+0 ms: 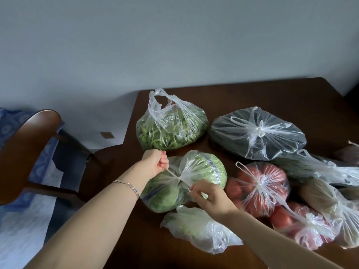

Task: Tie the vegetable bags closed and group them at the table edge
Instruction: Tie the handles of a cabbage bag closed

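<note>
A clear bag of pale green cabbage (204,167) lies near the table's left edge. My left hand (155,162) is fisted on one handle of the cabbage bag, pulling it up and left. My right hand (207,197) pinches the other handle, drawn down and right, so the two strands cross tight over the bag. Behind it a bag of green beans (171,131) stands with loose, untied handles. A dark-vegetable bag (256,133) and a tomato bag (260,187) show knots on top.
A small bag of greens (198,228) lies under my right forearm. More bags, one with tomatoes (303,224), crowd the right. The dark wooden table (252,96) meets the wall at the back. A wooden chair (27,144) stands left of the table.
</note>
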Available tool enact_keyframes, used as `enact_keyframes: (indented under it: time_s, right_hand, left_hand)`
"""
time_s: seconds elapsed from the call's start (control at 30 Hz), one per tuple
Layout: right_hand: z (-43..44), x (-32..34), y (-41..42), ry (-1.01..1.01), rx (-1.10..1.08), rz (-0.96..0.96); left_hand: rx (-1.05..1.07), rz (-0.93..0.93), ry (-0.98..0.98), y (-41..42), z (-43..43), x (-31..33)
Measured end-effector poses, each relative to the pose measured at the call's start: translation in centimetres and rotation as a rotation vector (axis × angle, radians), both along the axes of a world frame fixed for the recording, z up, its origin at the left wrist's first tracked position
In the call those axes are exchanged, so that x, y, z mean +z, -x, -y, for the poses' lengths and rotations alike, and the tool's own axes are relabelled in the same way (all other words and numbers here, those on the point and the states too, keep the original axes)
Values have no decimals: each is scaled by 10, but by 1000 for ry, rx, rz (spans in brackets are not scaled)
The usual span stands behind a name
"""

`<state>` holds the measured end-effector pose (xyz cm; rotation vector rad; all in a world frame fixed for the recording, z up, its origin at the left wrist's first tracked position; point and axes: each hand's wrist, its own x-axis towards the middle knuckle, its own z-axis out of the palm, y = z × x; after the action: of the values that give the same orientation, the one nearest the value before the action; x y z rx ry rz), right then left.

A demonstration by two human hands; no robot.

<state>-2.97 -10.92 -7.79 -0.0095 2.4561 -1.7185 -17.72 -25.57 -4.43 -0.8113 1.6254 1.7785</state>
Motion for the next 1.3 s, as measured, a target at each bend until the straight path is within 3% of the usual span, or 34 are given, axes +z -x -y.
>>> enact_keyframes:
  time_s: [0.1, 0.17, 0.23, 0.33, 0.57, 0.7, 0.8, 0.87, 1.0, 1.1, 1.17, 1.3]
  right_hand:
    - [-3, 20, 12, 279, -228, 191]
    - [-7, 29, 26, 419, -346, 228]
    - [-4, 33, 39, 438, -422, 218]
    - [5, 34, 56, 249, -462, 187]
    - [22, 39, 81, 257, -400, 141]
    - [21, 39, 83, 242, -377, 121]
    - [18, 32, 75, 329, -412, 139]
    - [17, 26, 68, 246, -378, 142]
    - [24, 19, 58, -114, -95, 100]
    - [30, 18, 57, -85, -43, 97]
    - [32, 16, 58, -14, -104, 130]
    - [37, 17, 60, 73, -237, 217]
  left_hand:
    - [-361, -141, 158, -9, -1, 6]
    - [-594, -177, 144, -19, 6, 14]
    - [-728, -182, 103, -26, 13, 14]
    - [-868, -244, 141, -30, 18, 10]
    - [-742, -402, 121, -46, 9, 11]
    - [-685, -381, 50, -46, 13, 11]
    - [-517, -299, -66, -46, 18, 6]
    - [-405, -246, -154, -46, 22, 3]
    - [-347, -231, -213, -49, 20, 8]
    - [-330, -242, -213, -51, 14, 15]
    - [-342, -289, -129, -48, 14, 17]
    - [-608, -727, 514, -47, 14, 24]
